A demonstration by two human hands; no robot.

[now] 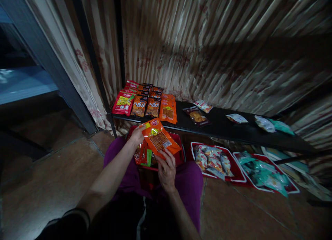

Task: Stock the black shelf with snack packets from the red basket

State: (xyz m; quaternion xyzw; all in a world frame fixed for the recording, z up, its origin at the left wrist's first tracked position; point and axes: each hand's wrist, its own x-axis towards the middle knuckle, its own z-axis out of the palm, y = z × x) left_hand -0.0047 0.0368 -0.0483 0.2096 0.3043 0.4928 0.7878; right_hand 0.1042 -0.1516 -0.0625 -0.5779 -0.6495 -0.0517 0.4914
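An orange snack packet with a clear window showing brown sticks is held tilted between my two hands. Its upper left corner is pinched by my left hand. My right hand grips the bottom edge, fingers closed on it. Below the packet is a red basket between my knees, partly hidden, with red and green packets in it. Just beyond my hands, matching orange packets stand on the black shelf.
Left of the orange packets are black-and-orange packets and red packets. Farther right on the shelf lie a dark brown packet and several pale ones. Two more baskets of packets sit on the floor at right. A curtain hangs behind.
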